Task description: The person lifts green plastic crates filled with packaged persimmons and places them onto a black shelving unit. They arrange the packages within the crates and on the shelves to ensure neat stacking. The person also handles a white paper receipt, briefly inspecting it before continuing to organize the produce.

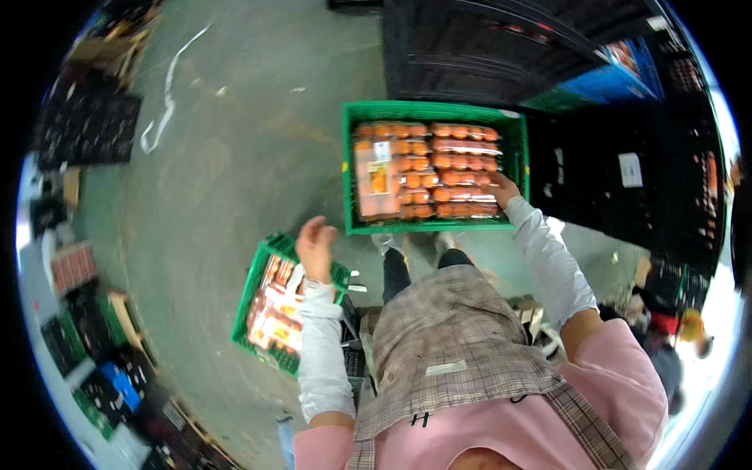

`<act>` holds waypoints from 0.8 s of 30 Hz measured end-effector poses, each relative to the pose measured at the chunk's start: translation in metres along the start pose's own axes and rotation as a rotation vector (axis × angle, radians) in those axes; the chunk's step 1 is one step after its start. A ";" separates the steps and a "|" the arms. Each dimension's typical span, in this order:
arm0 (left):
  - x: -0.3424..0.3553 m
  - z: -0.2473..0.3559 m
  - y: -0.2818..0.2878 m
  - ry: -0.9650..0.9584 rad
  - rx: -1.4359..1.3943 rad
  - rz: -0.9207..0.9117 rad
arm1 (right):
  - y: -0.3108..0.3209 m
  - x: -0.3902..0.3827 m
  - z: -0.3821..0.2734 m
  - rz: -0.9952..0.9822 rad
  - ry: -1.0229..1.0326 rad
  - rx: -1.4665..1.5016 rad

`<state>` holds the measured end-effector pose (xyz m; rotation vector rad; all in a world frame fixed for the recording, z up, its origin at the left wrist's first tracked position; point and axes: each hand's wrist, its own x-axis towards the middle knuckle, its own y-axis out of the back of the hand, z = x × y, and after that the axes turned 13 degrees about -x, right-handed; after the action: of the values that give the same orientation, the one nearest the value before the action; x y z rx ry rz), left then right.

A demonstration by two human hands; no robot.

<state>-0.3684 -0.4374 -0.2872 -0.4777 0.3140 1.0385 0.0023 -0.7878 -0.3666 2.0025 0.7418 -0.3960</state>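
Note:
A large green crate [435, 228] stands ahead of me, filled with clear packs of round orange fruit [454, 171] set in rows. On its left side one pack [377, 182] lies flat, with a label facing up. My right hand [503, 190] reaches over the crate's right side, its stretched fingers touching the ends of the packs. Nothing is in my left hand [316, 244], which hovers blurred with loose, parted fingers. Below it, a smaller-looking green crate [252, 301] sits tilted round on the floor at lower left. Labelled packs of orange fruit [276, 309] lie in it.
Stacked black crates [478, 55] rise behind and to the right of the large crate, with a blue crate [607, 82] among them. White strapping [168, 110] lies on the grey floor [235, 157]. More dark crates [94, 125] and pallets line the left edge.

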 end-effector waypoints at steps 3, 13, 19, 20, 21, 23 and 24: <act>0.073 -0.010 -0.011 -0.032 0.101 0.052 | 0.052 -0.011 0.029 0.214 -0.317 -0.127; 0.217 -0.118 -0.052 0.046 0.630 0.026 | 0.057 0.119 0.175 0.009 -0.421 -0.066; 0.234 -0.164 -0.058 0.126 0.503 0.129 | 0.021 0.170 0.273 0.045 -0.203 0.337; 0.205 -0.141 -0.108 0.081 0.531 0.129 | 0.033 0.157 0.309 0.071 -0.234 0.386; 0.192 -0.127 -0.092 0.155 0.622 0.143 | 0.036 0.174 0.282 0.010 -0.287 0.367; 0.146 -0.132 -0.052 0.161 0.641 0.207 | 0.047 0.186 0.219 -0.101 -0.494 0.253; 0.121 -0.134 -0.053 0.095 0.717 0.284 | 0.054 0.180 0.207 -0.065 -0.599 0.285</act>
<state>-0.2678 -0.4386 -0.4459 0.1723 0.8183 1.0956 0.1786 -0.9248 -0.5354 1.9619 0.3824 -1.1315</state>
